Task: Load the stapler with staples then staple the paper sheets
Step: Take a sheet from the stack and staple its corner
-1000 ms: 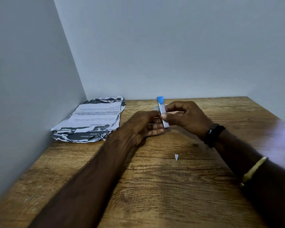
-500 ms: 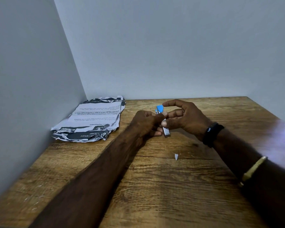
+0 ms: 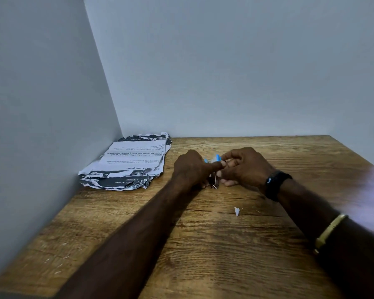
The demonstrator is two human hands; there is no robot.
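Between the two hands, over the grainy wooden table [image 3: 203, 244], a slim metal stapler [image 3: 213, 179] with blue plastic tips stands nearly upright – left hand [image 3: 191, 168] and right hand [image 3: 245, 167] both pinch it; crumpled paper sheets [image 3: 130, 162] lie well left of them

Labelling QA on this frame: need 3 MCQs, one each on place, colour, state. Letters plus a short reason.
1. Where does the paper stack lie?
A. far-left corner of the table, by the wall
B. near-right edge
C. under the hands

2. Colour of the stapler's plastic parts?
A. red
B. blue
C. green

3. The stapler is:
A. lying untouched
B. on the papers
C. held between both hands

Key: 1 A, the stack touches the left wall; 2 B, blue shows between the left hand and the right hand; 3 C, both hands' fingers grip it.
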